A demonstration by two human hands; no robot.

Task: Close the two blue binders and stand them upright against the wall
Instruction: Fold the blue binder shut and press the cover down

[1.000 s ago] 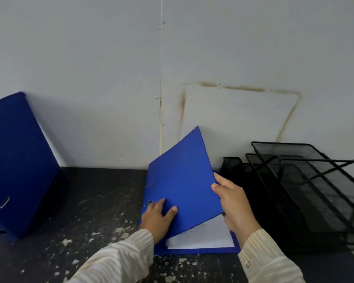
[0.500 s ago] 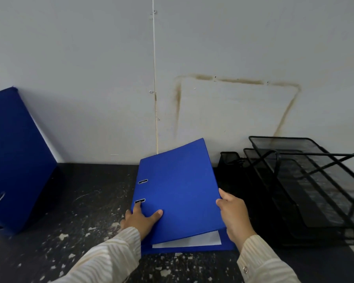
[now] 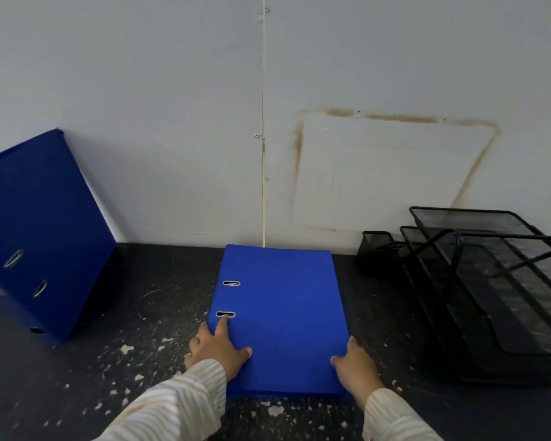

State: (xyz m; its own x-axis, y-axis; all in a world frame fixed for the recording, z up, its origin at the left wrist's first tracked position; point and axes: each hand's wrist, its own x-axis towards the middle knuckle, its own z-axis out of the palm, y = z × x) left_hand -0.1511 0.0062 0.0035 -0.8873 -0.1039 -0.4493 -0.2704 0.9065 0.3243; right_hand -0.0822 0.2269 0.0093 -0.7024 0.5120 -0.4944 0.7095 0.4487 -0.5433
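Lying shut, the bright blue cardboard binder needs standing up; flat left hand presses it, right hand grips its edge. The darker blue binder leans on the white wall.

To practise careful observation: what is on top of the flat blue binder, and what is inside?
The flat blue binder is closed. On its cover: the left hand pressing, the right hand holding its edge. The cover hides any contents.

Blue binder; cream striped sleeves.
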